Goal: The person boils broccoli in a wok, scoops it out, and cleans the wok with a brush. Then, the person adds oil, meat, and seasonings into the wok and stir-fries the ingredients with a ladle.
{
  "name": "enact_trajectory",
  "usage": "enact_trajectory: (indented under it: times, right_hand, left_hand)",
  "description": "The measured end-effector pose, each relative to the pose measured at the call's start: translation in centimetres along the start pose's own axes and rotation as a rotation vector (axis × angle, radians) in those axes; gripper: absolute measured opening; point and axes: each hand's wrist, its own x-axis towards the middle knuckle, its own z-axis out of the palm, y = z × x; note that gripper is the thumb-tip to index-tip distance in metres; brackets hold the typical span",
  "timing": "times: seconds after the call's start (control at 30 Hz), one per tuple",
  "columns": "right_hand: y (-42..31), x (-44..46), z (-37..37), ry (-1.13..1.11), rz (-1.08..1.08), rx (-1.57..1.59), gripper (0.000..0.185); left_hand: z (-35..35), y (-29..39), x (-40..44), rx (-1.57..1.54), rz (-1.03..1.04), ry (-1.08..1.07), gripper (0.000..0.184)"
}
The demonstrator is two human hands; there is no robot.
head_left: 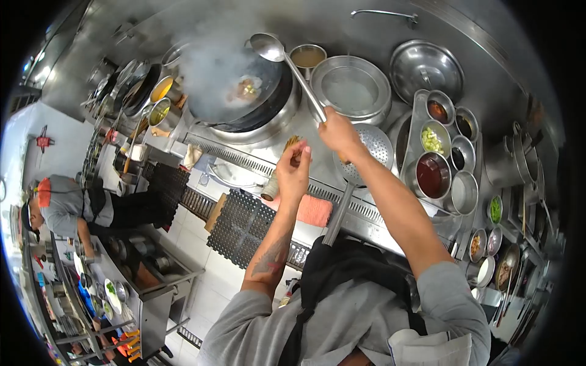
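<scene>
Steam point(206, 73) veils much of the wok point(267, 97), blurring the food point(248, 89).

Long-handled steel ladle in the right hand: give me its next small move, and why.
Probably swing the long-handled steel ladle over the dark round wok and lower its bowl toward the small heap of food: the right hand grips the handle, the bowl appears near the wok's rim, and the food sits amid vapour.

Steel ladle point(297, 76) aslant near steaming wok point(267, 91)
</scene>
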Motion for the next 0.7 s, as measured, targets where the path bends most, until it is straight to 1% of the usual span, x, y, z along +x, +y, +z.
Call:
enact_trajectory:
  times: [0.03,0.07,0.1,0.13,0.2,0.23,0.27,0.3,0.33,0.37,0.4,0.43,0.47,0.5,0.53,0.57,0.6,0.67,0.7]
  right_hand:
    - [0.8,0.0,0.1,0.074,-0.015,-0.129,0.030]
    - [0.0,-1.1,-1.7,0.094,0.005,-0.131,0.030]
    - [-0.4,-2.9,-3.8,-0.104,0.186,0.358,0.035]
    - [-0.6,-5.3,-5.4,-0.278,0.364,0.858,0.039]
    - [0.3,-9.8,-6.2,-0.141,0.336,0.982,0.034]
    - [3.8,-15.6,-10.6,0.105,0.332,0.972,0.034]
    - [4.2,-18.1,-12.0,0.177,0.256,0.956,0.034]
    - [5.3,-21.2,-13.9,0.297,0.289,0.952,0.034]
    - [6.1,-24.4,-15.2,0.295,0.297,0.973,0.035]
    - [5.8,-26.0,-16.2,0.246,0.263,1.016,0.037]
    - [5.8,-29.6,-19.1,0.286,0.312,1.084,0.043]
    - [6.1,-32.7,-21.1,0.353,0.459,1.018,0.046]
    - [7.1,-35.3,-22.0,0.504,0.513,0.798,0.045]
    - [10.0,-37.3,-21.7,0.679,0.439,0.364,0.045]
    - [9.6,-39.2,-23.5,0.638,0.617,0.339,0.043]
    - [11.4,-40.3,-23.8,0.661,0.660,0.230,0.040]
    - [13.2,-40.7,-24.4,0.654,0.647,0.229,0.040]
    - [16.9,-40.5,-25.7,0.646,0.654,0.135,0.037]
    - [18.2,-39.8,-26.3,0.623,0.633,0.137,0.037]
  left_hand:
    - [1.2,0.5,0.7,-0.061,-0.035,-0.034,0.035]
    - [2.5,0.8,1.3,-0.124,-0.072,-0.074,0.040]
    - [3.7,1.1,1.8,-0.251,-0.160,-0.190,0.051]
    - [4.8,2.4,1.6,-0.254,-0.171,-0.242,0.051]
    - [8.0,5.9,1.0,-0.406,-0.503,-0.544,0.055]
    - [15.9,4.9,-1.8,-0.412,-0.426,-0.834,0.056]
    - [17.9,4.3,-2.7,-0.437,-0.299,-0.946,0.057]
    - [19.7,4.8,-3.8,-0.469,-0.264,-1.098,0.056]
    - [21.5,5.2,-5.8,-0.508,-0.233,-1.232,0.055]
    - [22.4,6.5,-7.6,-0.435,-0.161,-1.317,0.058]
    - [24.1,6.6,-9.3,-0.482,-0.228,-1.370,0.060]
    - [25.6,6.1,-10.6,-0.436,-0.313,-1.366,0.061]
    - [27.0,5.7,-12.0,-0.391,-0.395,-1.346,0.062]
    - [27.8,6.1,-14.0,-0.297,-0.338,-1.346,0.057]
    - [28.3,5.5,-15.7,-0.226,-0.305,-1.358,0.048]
    - [28.3,4.7,-17.5,-0.188,-0.329,-1.381,0.044]
    - [28.6,4.3,-19.4,-0.152,-0.356,-1.399,0.040]
    - [27.1,5.1,-23.5,-0.032,-0.268,-1.501,0.038]
    - [25.6,4.9,-25.6,-0.031,-0.240,-1.510,0.036]
